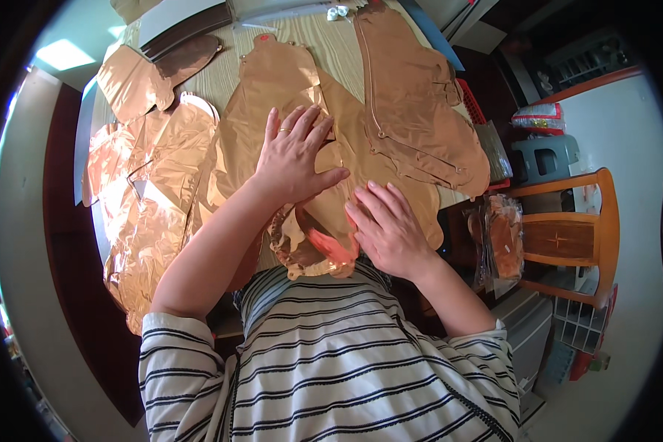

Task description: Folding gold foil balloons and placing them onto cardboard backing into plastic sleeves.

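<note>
A large flat copper-coloured foil sheet, like an uninflated foil balloon (276, 81), is spread on the table in front of me. My left hand (296, 155) lies on its middle, fingers spread, with a ring on one finger. Nearer my body, my right hand (392, 230) rests palm down on the foil, fingers stretched out. Between the hands and my shirt, the near end of the foil curls up and shows a shiny reddish fold (331, 247). Both palms hide part of the foil, and neither hand grips anything I can see.
More flat copper foil balloons lie at the left (151, 214) and the right (412, 96) of the wood-grain table (331, 44). A wooden chair (567, 236) stands to the right, with a plastic-wrapped foil pack (504, 236) beside it. Behind it is a grey stool (545, 158).
</note>
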Motion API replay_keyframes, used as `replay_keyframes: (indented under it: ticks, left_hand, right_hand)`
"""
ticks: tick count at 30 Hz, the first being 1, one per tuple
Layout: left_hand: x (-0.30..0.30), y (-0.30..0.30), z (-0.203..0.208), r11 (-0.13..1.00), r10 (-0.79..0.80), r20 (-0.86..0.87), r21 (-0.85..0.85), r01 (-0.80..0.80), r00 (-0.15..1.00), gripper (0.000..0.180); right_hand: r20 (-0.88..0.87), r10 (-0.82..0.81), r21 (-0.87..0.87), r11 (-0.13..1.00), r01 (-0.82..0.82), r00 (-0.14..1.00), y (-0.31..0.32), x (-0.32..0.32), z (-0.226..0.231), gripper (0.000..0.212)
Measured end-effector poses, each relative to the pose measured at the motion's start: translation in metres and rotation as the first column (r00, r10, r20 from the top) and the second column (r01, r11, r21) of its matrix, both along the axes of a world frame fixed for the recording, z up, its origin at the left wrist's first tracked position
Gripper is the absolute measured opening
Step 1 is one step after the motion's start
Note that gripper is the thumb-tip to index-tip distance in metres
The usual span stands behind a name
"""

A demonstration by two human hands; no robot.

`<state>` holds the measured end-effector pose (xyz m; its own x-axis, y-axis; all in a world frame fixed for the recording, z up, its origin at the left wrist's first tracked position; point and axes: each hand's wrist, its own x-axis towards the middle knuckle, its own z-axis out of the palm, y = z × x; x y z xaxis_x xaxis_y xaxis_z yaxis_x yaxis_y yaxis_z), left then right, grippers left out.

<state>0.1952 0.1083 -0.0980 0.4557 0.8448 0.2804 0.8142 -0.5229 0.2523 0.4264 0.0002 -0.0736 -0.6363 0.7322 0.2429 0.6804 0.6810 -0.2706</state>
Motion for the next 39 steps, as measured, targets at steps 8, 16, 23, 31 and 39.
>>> replay_keyframes:
  ticks: [8, 16, 23, 31, 39]
  left_hand:
    - [0.000, 0.000, -0.003, 1.000, 0.008, -0.006, 0.004, -0.008, 1.000, 0.091]
    - [0.000, -0.001, 0.000, 1.000, 0.011, -0.004, -0.007, -0.011, 1.000, 0.090]
    - [0.002, -0.003, 0.002, 1.000, -0.002, 0.017, -0.003, 0.002, 1.000, 0.087]
    - [0.001, -0.002, -0.001, 1.000, 0.009, 0.026, -0.002, -0.009, 1.000, 0.086]
    - [0.001, -0.001, 0.000, 1.000, 0.004, 0.030, -0.001, -0.004, 1.000, 0.083]
  right_hand:
    - [-0.068, 0.062, 0.302, 0.953, -0.038, 0.996, -0.014, 0.001, -0.014, 0.030]
    - [-0.100, 0.145, 0.392, 0.915, -0.095, 0.984, -0.018, 0.001, -0.014, 0.021]
    - [-0.090, 0.191, 0.356, 0.923, -0.147, 0.977, -0.019, 0.005, -0.011, 0.022]
    - [-0.071, 0.195, 0.307, 0.938, -0.164, 0.978, -0.019, 0.004, -0.002, 0.023]
    - [-0.074, 0.195, 0.256, 0.952, -0.170, 0.978, -0.017, 0.005, 0.004, 0.024]
